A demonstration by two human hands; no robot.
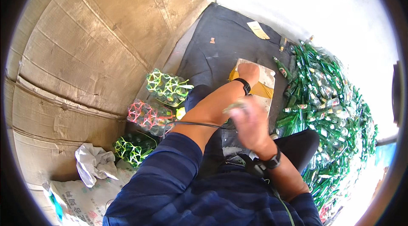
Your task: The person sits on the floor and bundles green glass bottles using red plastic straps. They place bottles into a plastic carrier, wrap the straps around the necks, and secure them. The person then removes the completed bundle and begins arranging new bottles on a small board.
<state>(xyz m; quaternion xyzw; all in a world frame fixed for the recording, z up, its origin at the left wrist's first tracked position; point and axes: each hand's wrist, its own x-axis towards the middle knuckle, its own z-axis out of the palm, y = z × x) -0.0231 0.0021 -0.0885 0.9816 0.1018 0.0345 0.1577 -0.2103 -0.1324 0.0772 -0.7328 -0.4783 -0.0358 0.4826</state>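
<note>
My left hand [249, 72] reaches across to a whitish block [267, 73] banded with yellow material, on the dark floor sheet before me. The hand looks curled, its fingers turned away from view, so anything in them is hidden. My right hand [251, 122] is blurred and sits just beside my left forearm, nearer my body than the block. A small greenish blur lies at its fingertips; I cannot tell whether it is held. A black band circles each wrist, and a thin dark cord [194, 123] crosses over my left forearm.
Loose green and clear glass bottles [331, 114] are heaped on the right. Bottle bundles netted in yellow-green [167, 87] and pink [148, 114] stand left, near another netted bundle [135, 148]. A cardboard wall [89, 41], crumpled white cloth [95, 163] and printed sack [86, 197] lie beyond.
</note>
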